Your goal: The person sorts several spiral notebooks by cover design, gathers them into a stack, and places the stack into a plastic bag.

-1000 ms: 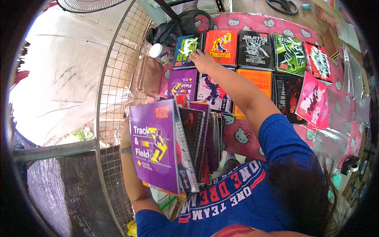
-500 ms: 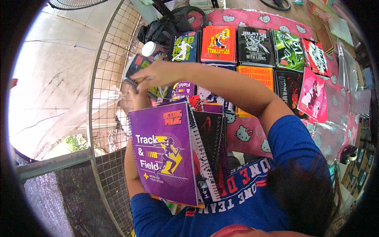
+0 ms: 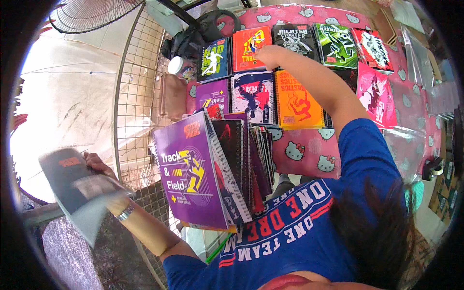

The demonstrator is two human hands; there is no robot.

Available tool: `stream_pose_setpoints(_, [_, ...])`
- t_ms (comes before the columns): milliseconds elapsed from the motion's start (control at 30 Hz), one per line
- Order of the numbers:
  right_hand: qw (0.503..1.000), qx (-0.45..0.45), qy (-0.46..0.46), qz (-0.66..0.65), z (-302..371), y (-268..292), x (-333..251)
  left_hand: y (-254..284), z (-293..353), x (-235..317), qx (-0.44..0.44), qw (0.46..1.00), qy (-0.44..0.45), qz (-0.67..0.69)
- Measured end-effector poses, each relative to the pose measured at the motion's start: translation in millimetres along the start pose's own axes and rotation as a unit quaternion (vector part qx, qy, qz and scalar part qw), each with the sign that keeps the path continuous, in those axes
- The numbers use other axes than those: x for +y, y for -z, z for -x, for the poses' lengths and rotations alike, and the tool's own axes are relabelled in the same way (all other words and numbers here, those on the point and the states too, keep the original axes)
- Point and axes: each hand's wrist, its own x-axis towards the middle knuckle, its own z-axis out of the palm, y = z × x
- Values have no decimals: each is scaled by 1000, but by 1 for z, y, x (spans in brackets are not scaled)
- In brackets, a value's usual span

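head camera, looking down over the wearer's blue shirt: the left hand (image 3: 99,164) is stretched far out to the left, gripping a dark grey notebook (image 3: 65,174) by its right side; the notebook is blurred and tilted, with a pale flap hanging from its lower edge. the right hand (image 3: 267,55) reaches across the table (image 3: 309,166), fingers bent, over the lower right part of an orange-red spiral notebook (image 3: 241,53); whether it grips anything, i cannot tell. that notebook lies in the back row, between a dark blue notebook (image 3: 209,67) and a black notebook (image 3: 290,39), followed by a green notebook (image 3: 336,46) and a red-and-white notebook (image 3: 374,50). the nearer row includes, from left, a purple notebook (image 3: 209,92), a splash-patterned notebook (image 3: 253,96), an orange notebook (image 3: 299,104) and a tilted pink notebook (image 3: 377,92). a thick stack of spiral notebooks (image 3: 188,169), purple cover facing up, leans between the wearer's arms. a white-lidded jar (image 3: 175,65) stands near the table's left side, beside a wire mesh (image 3: 137,96).
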Motion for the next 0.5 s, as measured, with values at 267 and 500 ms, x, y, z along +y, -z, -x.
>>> stream_pose_setpoints(267, [849, 468, -66, -235, 53, 116, 15, -79, 40, -137, 142, 767, 76, -621])
stream_pose_setpoints(500, [775, 492, 316, -239, 210, 253, -185, -54, 62, -130, 274, 746, 150, -588])
